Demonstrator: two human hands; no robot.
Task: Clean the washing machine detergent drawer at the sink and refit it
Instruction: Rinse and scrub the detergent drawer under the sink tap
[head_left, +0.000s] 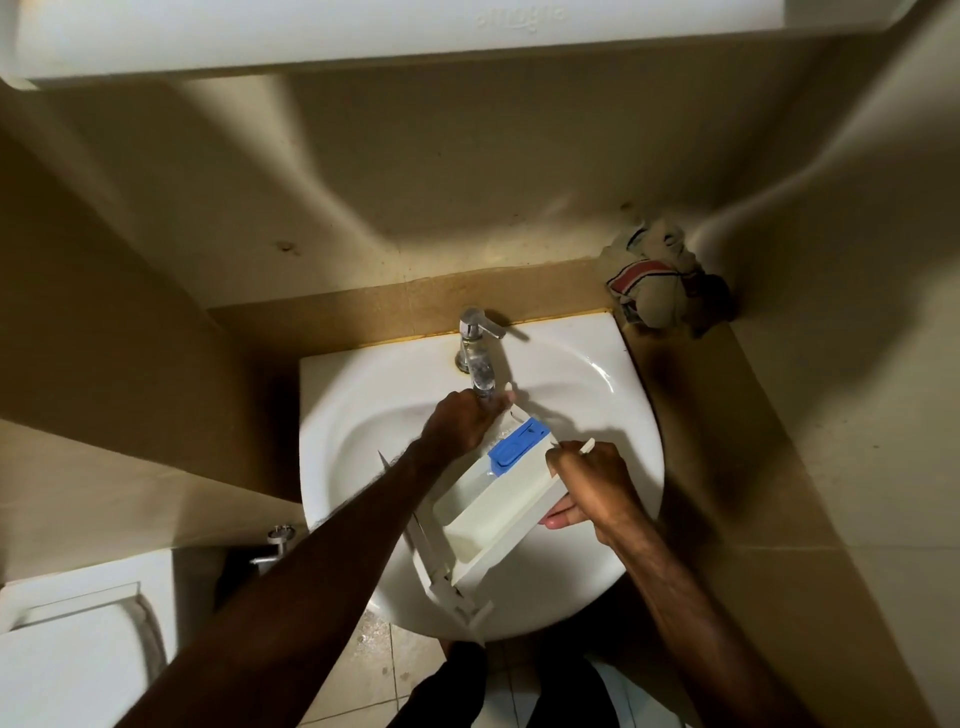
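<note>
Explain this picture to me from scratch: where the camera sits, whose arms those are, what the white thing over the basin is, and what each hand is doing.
There is no machine here. The single picture comes from a wide-angle camera worn on a person's head, looking down, so the two bare arms reaching in from below are the wearer's own.

They stand at a white sink with a chrome tap at the back. Over the basin they hold a white detergent drawer from a washing machine, with a blue insert near its far end.

The left hand is at the drawer's far end, right under the tap's spout. The right hand grips the drawer's right side wall and also holds a thin white stick-like item; what it is cannot be told.

A bundled striped cloth lies on the ledge in the corner beyond the sink.
</note>
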